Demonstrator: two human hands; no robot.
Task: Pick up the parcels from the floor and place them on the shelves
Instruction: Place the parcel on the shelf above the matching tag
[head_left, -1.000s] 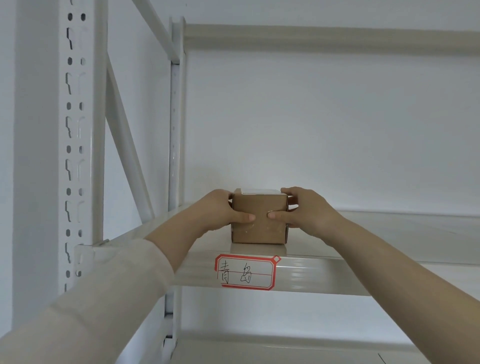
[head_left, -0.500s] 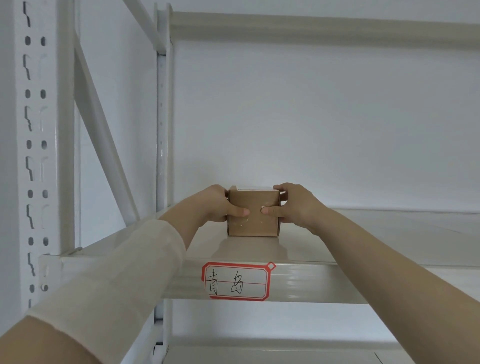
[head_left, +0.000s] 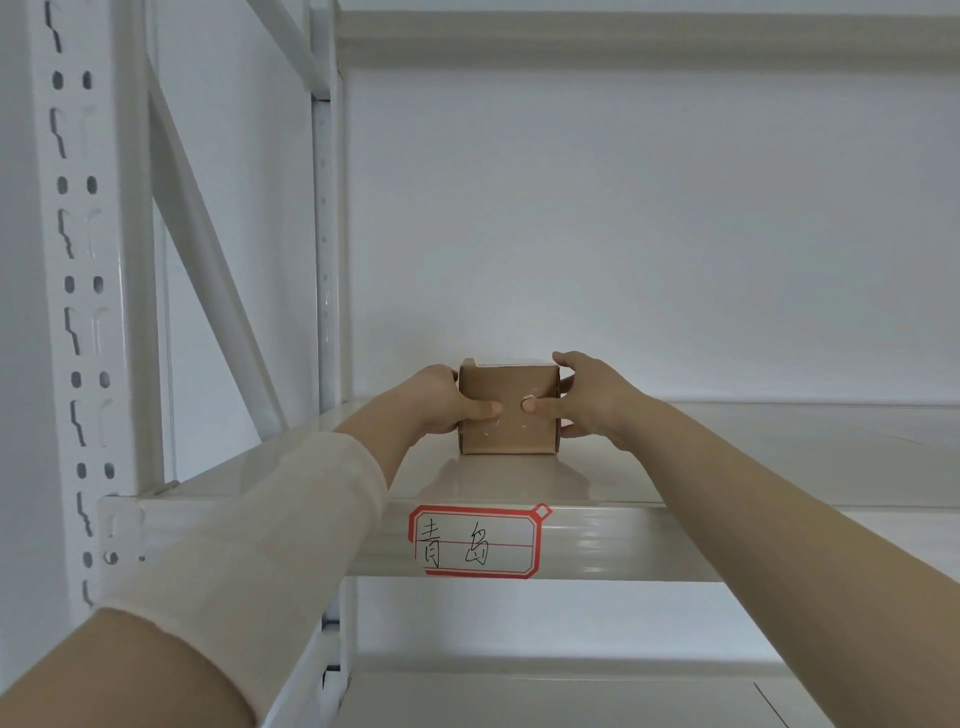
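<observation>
A small brown cardboard parcel (head_left: 508, 415) rests on the white metal shelf (head_left: 727, 457), near its left end and back from the front edge. My left hand (head_left: 436, 402) clasps the parcel's left side, thumb pressed on the front face. My right hand (head_left: 587, 397) holds its right side, thumb on the front face too, fingers spread around the edge. Both arms reach forward over the shelf's front beam.
A red-bordered label (head_left: 475, 543) with handwritten characters is stuck on the front beam. The perforated white upright (head_left: 78, 312) and a diagonal brace (head_left: 208, 260) stand at left. A lower shelf (head_left: 571, 696) lies beneath; the shelf surface stretches to the right.
Both hands have pushed the parcel a little farther back on the shelf. The view has shifted so the rack's upright sits farther left.
</observation>
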